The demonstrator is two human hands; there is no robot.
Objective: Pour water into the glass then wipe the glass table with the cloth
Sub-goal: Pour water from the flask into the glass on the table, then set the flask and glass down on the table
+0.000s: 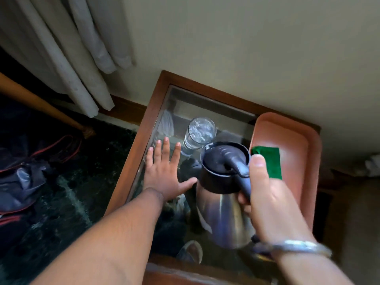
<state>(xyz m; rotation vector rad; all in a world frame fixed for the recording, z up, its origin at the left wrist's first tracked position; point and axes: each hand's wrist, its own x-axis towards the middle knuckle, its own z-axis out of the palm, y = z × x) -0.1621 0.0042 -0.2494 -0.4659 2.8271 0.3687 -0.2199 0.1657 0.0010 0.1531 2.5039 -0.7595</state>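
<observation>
Glass table [181,103]: clear glass top set in a brown wood frame, pushed into a wall corner; surface reflective, shelf contents below show through dimly.

Glass [199,133]: clear cylindrical tumbler, upright on the tabletop near its middle, holds water w/ bubbles visible from above. It stands just beyond the jug's spout.

Jug [224,194]: steel vacuum type, brushed metal body, dark plastic collar, lid and curved handle. Spout end points toward the glass; whether its base touches the tabletop can't be told.

Right hand [269,204]: fingers wrapped round the jug handle, thumb laid along the top, firm closed grip. Metal bangle [292,246] on the wrist.

Left hand [164,171]: flat, palm down on the glass top, fingers spread wide, holding nothing. Index fingertip near the glass, not touching.

Tray [308,153]: pink plastic, rounded rectangle, raised rim, on the right side of the table against the wall. Cloth [271,161]: green, felt-like, rectangular, lies in the tray at its near-left end; right thumb partly covers its edge in view.

Surroundings: pale curtain [67,54] folds at upper left, dark green carpet [67,194] on the floor, dark bag w/ red piping [24,177] at far left.
</observation>
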